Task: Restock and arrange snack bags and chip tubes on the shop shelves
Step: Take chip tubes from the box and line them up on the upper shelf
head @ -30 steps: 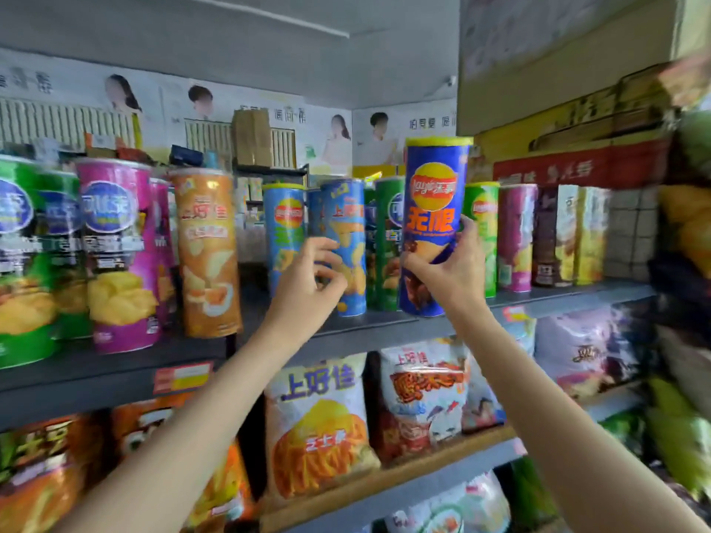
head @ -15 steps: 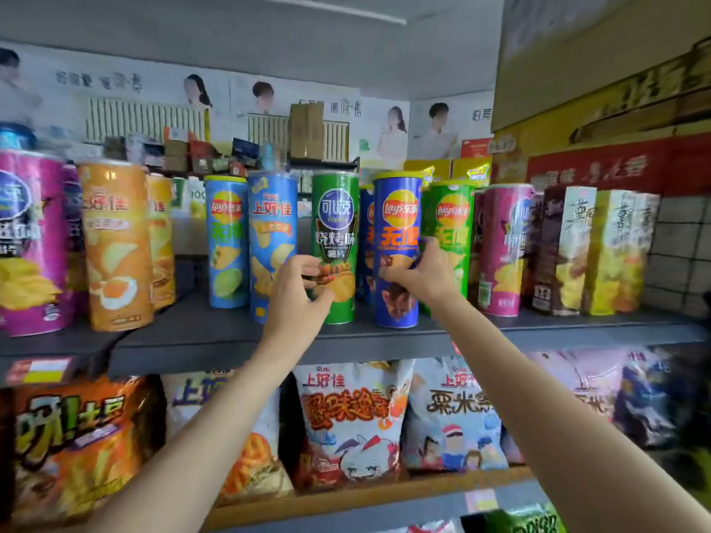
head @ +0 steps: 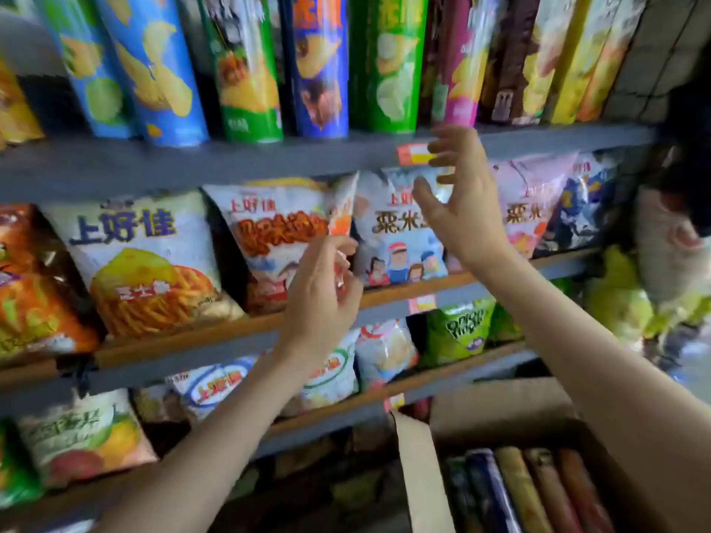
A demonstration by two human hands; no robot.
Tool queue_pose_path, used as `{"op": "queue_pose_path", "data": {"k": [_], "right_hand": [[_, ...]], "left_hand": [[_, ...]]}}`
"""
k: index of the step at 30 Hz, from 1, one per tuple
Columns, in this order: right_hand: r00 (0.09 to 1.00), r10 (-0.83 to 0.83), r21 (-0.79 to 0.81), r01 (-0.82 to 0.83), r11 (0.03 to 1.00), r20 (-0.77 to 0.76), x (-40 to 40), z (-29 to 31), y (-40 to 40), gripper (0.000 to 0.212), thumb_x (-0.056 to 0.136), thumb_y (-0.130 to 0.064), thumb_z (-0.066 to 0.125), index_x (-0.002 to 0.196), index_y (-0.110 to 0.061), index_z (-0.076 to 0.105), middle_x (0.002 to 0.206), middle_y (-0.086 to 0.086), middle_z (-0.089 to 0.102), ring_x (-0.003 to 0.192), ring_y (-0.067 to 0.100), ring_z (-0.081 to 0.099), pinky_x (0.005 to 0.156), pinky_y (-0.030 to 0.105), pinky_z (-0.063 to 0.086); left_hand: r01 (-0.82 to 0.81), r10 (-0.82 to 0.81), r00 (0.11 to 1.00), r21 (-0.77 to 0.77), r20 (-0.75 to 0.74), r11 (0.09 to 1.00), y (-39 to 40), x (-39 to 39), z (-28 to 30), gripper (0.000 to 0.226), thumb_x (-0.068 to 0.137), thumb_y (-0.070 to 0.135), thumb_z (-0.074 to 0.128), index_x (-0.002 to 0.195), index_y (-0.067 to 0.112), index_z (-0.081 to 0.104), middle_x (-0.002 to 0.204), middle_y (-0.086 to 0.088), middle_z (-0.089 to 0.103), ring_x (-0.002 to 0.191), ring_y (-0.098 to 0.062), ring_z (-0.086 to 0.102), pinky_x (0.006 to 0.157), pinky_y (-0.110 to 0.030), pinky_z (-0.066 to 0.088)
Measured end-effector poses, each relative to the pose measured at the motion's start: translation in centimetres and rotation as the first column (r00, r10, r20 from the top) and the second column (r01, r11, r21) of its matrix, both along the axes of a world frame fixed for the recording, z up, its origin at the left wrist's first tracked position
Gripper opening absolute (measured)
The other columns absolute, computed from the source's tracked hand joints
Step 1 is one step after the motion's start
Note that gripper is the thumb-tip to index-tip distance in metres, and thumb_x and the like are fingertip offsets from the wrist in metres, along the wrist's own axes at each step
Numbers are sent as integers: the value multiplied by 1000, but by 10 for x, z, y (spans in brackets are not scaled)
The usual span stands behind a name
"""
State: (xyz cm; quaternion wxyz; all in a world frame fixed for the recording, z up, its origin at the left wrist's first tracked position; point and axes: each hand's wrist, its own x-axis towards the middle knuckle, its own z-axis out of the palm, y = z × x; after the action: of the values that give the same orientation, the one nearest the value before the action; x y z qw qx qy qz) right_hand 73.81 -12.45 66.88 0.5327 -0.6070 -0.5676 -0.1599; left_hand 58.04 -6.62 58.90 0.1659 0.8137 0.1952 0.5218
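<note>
both hands are raised in front of the snack shelves and hold nothing. the left hand (head: 321, 294) hangs in front of the middle shelf, its grip loose and half open, fingers lightly curled just before a white and orange snack bag (head: 281, 232); whether the fingertips touch the bag i cannot tell. the right hand (head: 459, 201) is higher, its grip wide, fingers spread and bent, in front of a pale bag with cartoon figures (head: 392, 240) and just below the grey edge of the top shelf (head: 192, 163), near an orange price tag (head: 411, 153).

the chip tubes stand upright in a row on that top shelf: a blue tube (head: 154, 71), a green tube with a dark upper part (head: 246, 71), a dark blue tube (head: 319, 63), a bright green tube (head: 384, 63) and a pink tube (head: 458, 63), with tall boxes (head: 546, 55) to their right. to the left on the middle shelf stands a large white bag with orange sticks printed on it (head: 146, 263). more bags fill the shelf beneath, among them a green bag (head: 459, 328). at lower right an open cardboard box (head: 500, 405) holds further tubes (head: 527, 490) lying side by side.
</note>
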Motion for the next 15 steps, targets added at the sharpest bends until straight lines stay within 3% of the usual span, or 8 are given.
{"op": "queue_pose_path", "data": {"k": [2, 4, 8, 12, 15], "right_hand": [[999, -45, -185, 42, 982, -10, 30, -54, -34, 42, 82, -13, 55, 119, 2, 44, 108, 18, 53, 90, 25, 55, 77, 30, 45], [991, -130, -425, 103, 900, -36, 62, -113, -63, 41, 80, -11, 58, 117, 4, 47, 107, 21, 53, 90, 35, 57, 78, 40, 46], [960, -266, -855, 65, 515, -87, 112, -223, -113, 46, 81, -3, 62, 125, 1, 46, 121, 21, 48, 106, 36, 53, 86, 31, 35], [964, -246, -980, -51, 194, -99, 163, -314, -142, 55, 86, -12, 58, 136, -5, 37, 125, 21, 45, 116, 37, 48, 93, 30, 36], [960, -242, -990, -131, 52, -140, 192, -363, -149, 52, 91, -14, 50, 139, -5, 35, 128, 25, 46, 122, 37, 43, 94, 30, 36]], "left_hand": [[32, -38, 996, -86, -80, 996, -15, 15, -44, 23, 82, 8, 48, 104, 5, 53, 93, 1, 49, 77, -3, 46, 70, -7, 34], [55, -97, 972, -195, -213, 979, -31, 29, -88, 28, 81, -1, 52, 108, 5, 52, 96, 0, 49, 79, -4, 44, 69, -12, 32], [10, -226, 844, -406, -486, 914, -55, 58, -166, 39, 82, 0, 55, 119, 10, 48, 102, 3, 48, 80, -15, 53, 66, -21, 35], [-80, -340, 709, -549, -618, 832, -71, 94, -218, 41, 87, 7, 54, 125, 15, 40, 99, 6, 47, 75, -12, 50, 69, -24, 37], [-211, -367, 618, -596, -695, 775, -83, 127, -251, 41, 91, 11, 52, 128, 15, 37, 101, 4, 49, 82, -15, 55, 71, -26, 39]]}}
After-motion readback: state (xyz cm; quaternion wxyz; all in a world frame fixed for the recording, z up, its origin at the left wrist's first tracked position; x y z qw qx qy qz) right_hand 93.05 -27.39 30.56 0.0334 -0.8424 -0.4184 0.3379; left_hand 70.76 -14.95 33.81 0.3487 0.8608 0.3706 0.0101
